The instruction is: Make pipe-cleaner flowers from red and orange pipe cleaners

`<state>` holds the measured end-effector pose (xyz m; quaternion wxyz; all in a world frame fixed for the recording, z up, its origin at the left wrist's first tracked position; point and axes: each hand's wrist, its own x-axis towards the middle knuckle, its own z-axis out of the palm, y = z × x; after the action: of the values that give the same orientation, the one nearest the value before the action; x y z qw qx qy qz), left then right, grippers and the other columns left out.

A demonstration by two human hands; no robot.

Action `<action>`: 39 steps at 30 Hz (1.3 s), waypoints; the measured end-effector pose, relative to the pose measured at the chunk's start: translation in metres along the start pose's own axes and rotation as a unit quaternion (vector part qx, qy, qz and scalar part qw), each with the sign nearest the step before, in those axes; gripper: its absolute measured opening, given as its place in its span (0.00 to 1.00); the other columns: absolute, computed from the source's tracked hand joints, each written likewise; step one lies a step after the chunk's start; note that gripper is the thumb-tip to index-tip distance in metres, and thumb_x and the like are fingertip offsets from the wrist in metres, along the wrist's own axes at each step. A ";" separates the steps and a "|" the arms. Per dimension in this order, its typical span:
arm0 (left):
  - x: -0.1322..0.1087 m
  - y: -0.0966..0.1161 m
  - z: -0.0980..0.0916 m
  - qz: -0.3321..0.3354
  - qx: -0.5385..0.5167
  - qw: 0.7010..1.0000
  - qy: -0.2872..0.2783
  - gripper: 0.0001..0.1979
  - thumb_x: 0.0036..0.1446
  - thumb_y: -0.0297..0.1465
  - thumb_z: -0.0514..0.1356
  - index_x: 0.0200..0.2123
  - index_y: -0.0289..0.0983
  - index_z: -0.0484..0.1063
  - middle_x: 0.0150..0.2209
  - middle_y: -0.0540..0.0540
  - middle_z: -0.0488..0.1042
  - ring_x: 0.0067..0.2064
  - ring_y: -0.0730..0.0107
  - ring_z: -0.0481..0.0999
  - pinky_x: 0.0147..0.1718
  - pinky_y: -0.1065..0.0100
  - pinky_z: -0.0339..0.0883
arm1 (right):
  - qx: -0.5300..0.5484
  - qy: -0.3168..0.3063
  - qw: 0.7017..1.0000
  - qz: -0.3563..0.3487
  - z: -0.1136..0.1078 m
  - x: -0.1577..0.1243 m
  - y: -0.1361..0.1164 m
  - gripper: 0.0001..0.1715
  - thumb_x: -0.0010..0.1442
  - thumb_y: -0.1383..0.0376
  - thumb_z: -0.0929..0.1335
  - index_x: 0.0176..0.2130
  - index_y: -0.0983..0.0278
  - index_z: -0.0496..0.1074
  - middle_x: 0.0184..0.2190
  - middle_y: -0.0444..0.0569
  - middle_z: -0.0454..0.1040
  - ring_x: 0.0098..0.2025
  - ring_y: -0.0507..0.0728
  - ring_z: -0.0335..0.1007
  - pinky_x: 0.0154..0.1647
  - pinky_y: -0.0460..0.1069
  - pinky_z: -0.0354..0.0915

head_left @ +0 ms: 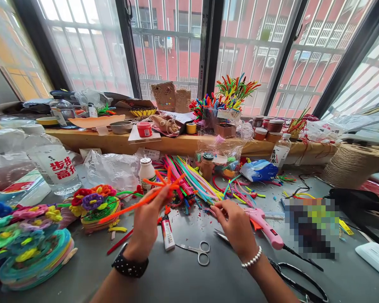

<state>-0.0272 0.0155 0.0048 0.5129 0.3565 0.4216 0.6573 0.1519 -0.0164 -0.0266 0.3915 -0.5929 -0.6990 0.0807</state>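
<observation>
My left hand (148,223), with a dotted watch strap at the wrist, is closed around orange pipe cleaners (126,210). Their short ends spread out star-like above the fingers, and a long bundle of stems points to the left. My right hand (236,227), wearing a beaded bracelet, is pinched beside the near ends of a pile of coloured pipe cleaners (189,181); what its fingertips hold is too small to make out. Between the hands lie a lighter (167,233) and small scissors (197,251). A pink glue gun (265,227) rests right of my right hand.
Finished pipe-cleaner flowers (28,244) fill the left side. Large black-handled scissors (300,277) lie at the front right. Behind stand a white bottle (147,172), a brown jar (206,168) and a twine spool (353,164). A wooden ledge (177,143) runs below the windows.
</observation>
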 end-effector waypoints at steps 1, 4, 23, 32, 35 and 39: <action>0.005 0.001 -0.003 0.000 -0.041 0.999 0.027 0.06 0.39 0.29 0.63 0.26 0.37 0.73 0.26 0.54 0.73 0.29 0.77 0.70 0.32 0.76 0.65 | -0.042 -0.019 0.999 -0.003 0.002 0.005 0.001 0.09 0.54 0.63 0.62 0.30 0.65 0.69 0.27 0.51 0.72 0.31 0.58 0.66 0.32 0.50 0.60; 0.012 0.002 -0.007 -0.016 -0.085 0.994 0.071 0.05 0.38 0.28 0.63 0.23 0.35 0.72 0.23 0.53 0.73 0.26 0.78 0.70 0.29 0.76 0.65 | -0.123 -0.069 0.990 -0.006 0.013 0.022 -0.003 0.10 0.54 0.63 0.63 0.33 0.67 0.69 0.31 0.52 0.72 0.36 0.58 0.66 0.36 0.49 0.60; 0.013 -0.004 -0.010 -0.073 -0.114 0.991 0.019 0.03 0.41 0.25 0.61 0.25 0.33 0.72 0.22 0.53 0.73 0.24 0.79 0.71 0.26 0.78 0.67 | -0.089 -0.199 0.975 0.033 0.053 0.091 -0.021 0.07 0.52 0.69 0.64 0.31 0.68 0.71 0.36 0.56 0.71 0.43 0.60 0.64 0.43 0.52 0.57; 0.014 -0.003 -0.008 -0.128 -0.106 0.986 -0.004 0.02 0.44 0.25 0.59 0.24 0.32 0.71 0.21 0.50 0.73 0.24 0.79 0.70 0.26 0.76 0.66 | 0.226 -0.204 0.930 0.208 0.052 0.105 0.000 0.16 0.57 0.63 0.61 0.45 0.67 0.62 0.43 0.50 0.65 0.40 0.55 0.65 0.37 0.54 0.64; 0.011 0.000 -0.007 -0.139 -0.070 0.987 -0.027 0.02 0.43 0.27 0.60 0.24 0.33 0.71 0.21 0.51 0.72 0.25 0.78 0.70 0.27 0.76 0.65 | 0.315 -0.187 0.895 0.253 0.054 0.104 0.001 0.16 0.57 0.64 0.61 0.45 0.66 0.62 0.43 0.50 0.65 0.40 0.55 0.65 0.38 0.54 0.64; 0.006 0.006 -0.007 -0.129 0.088 0.975 -0.161 0.07 0.42 0.32 0.60 0.21 0.32 0.71 0.18 0.52 0.68 0.21 0.81 0.64 0.20 0.79 0.58 | 0.390 -0.153 0.859 0.295 0.054 0.102 0.005 0.15 0.57 0.64 0.61 0.45 0.66 0.62 0.44 0.50 0.65 0.40 0.55 0.65 0.38 0.54 0.63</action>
<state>-0.0372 0.0198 0.0080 0.6213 0.4436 0.4322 0.4801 0.1216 0.0949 -0.0205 0.4368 -0.5502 -0.4543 0.5478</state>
